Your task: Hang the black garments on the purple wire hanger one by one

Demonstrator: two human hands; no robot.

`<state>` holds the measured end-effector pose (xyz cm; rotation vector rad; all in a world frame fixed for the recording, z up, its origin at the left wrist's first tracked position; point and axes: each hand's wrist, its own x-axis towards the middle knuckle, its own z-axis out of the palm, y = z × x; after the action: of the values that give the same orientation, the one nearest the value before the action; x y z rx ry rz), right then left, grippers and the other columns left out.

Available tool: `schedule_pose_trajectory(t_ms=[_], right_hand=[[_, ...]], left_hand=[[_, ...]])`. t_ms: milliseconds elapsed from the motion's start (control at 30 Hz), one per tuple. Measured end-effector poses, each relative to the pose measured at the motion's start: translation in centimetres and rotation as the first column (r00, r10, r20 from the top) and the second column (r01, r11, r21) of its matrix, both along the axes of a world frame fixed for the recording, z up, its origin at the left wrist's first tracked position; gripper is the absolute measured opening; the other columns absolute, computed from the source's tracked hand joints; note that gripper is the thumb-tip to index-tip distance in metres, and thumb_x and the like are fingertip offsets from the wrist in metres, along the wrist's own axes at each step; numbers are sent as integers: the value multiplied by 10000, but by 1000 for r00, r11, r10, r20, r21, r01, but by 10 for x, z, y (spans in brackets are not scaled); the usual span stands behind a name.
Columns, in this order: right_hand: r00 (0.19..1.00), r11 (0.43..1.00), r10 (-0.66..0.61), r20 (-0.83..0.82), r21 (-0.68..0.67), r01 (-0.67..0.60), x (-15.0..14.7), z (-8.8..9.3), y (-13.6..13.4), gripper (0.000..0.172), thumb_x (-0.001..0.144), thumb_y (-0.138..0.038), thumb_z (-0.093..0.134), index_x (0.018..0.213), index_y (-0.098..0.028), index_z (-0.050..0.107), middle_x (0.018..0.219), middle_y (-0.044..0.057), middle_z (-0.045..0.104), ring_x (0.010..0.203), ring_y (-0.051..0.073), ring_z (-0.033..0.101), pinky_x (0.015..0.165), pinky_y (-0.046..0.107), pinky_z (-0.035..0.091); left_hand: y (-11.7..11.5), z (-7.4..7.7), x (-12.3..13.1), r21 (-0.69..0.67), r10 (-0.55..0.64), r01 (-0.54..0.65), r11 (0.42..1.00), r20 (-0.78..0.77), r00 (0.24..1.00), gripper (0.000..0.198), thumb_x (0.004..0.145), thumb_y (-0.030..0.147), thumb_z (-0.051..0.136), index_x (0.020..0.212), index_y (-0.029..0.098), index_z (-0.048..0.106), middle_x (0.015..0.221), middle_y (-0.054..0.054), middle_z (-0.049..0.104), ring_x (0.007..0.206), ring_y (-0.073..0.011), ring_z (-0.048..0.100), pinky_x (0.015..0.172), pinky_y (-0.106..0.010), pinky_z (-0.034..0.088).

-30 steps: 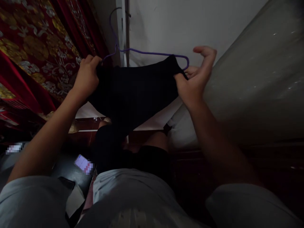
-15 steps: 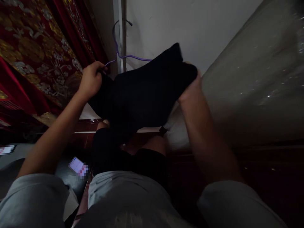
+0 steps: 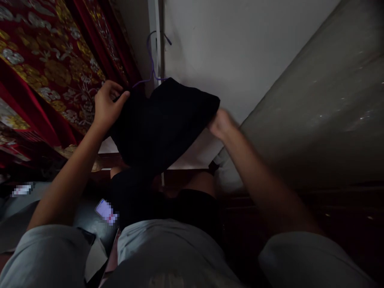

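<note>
Drapery of red brocade (image 3: pixel 51 68) fills the frame's upper left, and a black garment (image 3: pixel 168 124) mid-frame covers the lower part of a purple hanger (image 3: pixel 153 73). The left hand (image 3: pixel 108 106) pinches its left edge; the right hand (image 3: pixel 222 123) grasps its right, fingers partly hidden.

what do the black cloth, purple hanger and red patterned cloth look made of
Black cloth: soft, matte fabric, since it droops and shows no shine; too dark to tell the fibre.
Purple hanger: probably coated wire, perhaps plastic, judging by its thin, even bends.
Red patterned cloth: seemingly woven or embroidered fabric, with glossy gold and silver flowers.
</note>
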<state>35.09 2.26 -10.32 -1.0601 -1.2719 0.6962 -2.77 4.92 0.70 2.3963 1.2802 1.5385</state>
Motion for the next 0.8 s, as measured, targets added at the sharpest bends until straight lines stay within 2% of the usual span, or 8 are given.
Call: schedule_pose_trajectory(t_ms=[67,167,267,467,533,667,733,800], right_hand=[[981,985,129,-147,-93,-144,10,8,1,692,1024,-728,238,903,-213,685,889,106,714,904,262,695,806,452,589],[948,974,207,-241,-39,-222,18,32,-1,412,947,-613,571,996,-222,692,933,74,713,900,218,678,877,412,557],[968,979,189,-167,107,-173,9,66,-7,412,847,-412,755,1222,-271,659,1026,40,720,996,204,669,974,398,525],[959,954,278,54,97,-282,-36,114,-61,549,959,-509,598,1473,-329,526,1260,47,693,1298,274,613,1073,467,526],[852,854,514,101,34,-519,-43,118,-87,711,848,-549,734,1496,-346,524,1347,27,668,1305,298,622,1062,477,548],[445,470,882,152,-225,-854,-36,117,-114,1021,598,-560,934,1501,-290,540,1381,79,672,1226,342,679,978,509,585],[418,448,894,163,-280,-849,-31,114,-109,1071,612,-630,912,1521,-230,511,1275,124,723,1136,343,721,924,522,602],[520,567,822,230,-251,-785,-33,105,-94,1041,731,-667,824,1581,-224,418,1255,143,730,1116,330,731,942,540,600]], left_hand=[[-4,-1,-3,-6,17,-17,1000,-32,999,419,930,632,716,939,221,634,816,4,639,861,-191,567,906,-403,477],[-11,6,5,21,19,-17,1000,-91,996,344,980,566,677,948,224,643,903,-5,669,887,-194,579,937,-400,465],[-15,19,14,13,-2,3,1000,-128,992,255,1020,484,651,1073,237,623,1022,-1,688,963,-200,585,1016,-418,445],[-5,25,0,-30,8,-13,999,-179,984,152,1023,315,617,1156,243,605,1036,-25,703,1052,-249,590,1082,-481,410],[0,16,-12,-60,-6,-5,998,-188,982,72,1010,304,620,1052,246,610,927,-17,693,1048,-254,600,1078,-471,413],[4,-3,-27,-106,-31,4,994,-251,968,93,965,273,641,896,228,598,814,-3,657,910,-212,597,973,-422,475],[1,-8,-25,-130,-74,45,990,-221,973,125,953,288,650,869,214,593,802,-2,646,859,-186,586,944,-417,495],[-3,-10,-15,-155,-180,159,975,-133,975,172,959,362,652,898,213,591,818,-10,647,888,-194,616,944,-420,511]])
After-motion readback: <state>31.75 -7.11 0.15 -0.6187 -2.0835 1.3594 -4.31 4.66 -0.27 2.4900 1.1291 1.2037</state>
